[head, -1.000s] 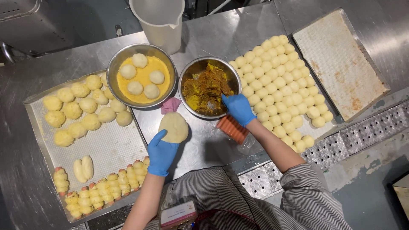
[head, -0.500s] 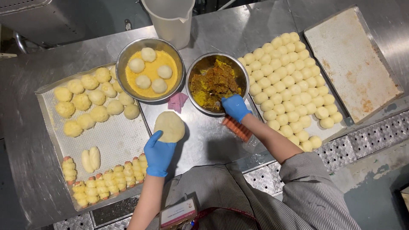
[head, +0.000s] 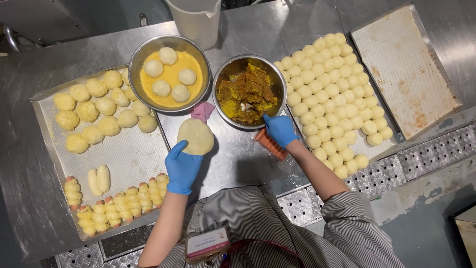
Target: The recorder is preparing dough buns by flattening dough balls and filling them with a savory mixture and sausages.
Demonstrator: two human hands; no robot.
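My left hand (head: 181, 167), in a blue glove, holds a flattened round of pale dough (head: 196, 136) on its fingers above the steel table. My right hand (head: 280, 130), also gloved, is at the near rim of a steel bowl (head: 225, 74) of brown and yellow filling (head: 247, 92); its fingers are closed, and what they hold cannot be made out. Just under that hand lie a few orange sausages (head: 270, 144).
A second steel bowl (head: 170, 72) holds yellow crumbs and several dough balls. The left tray (head: 130, 158) carries coated balls and sausage rolls. The right tray (head: 386, 115) is packed with plain dough balls (head: 332, 89). An empty tray (head: 404, 69) and a white jug (head: 197, 20) stand behind.
My right hand has drawn back from inside the filling bowl to its near rim. The left hand still holds the dough round.
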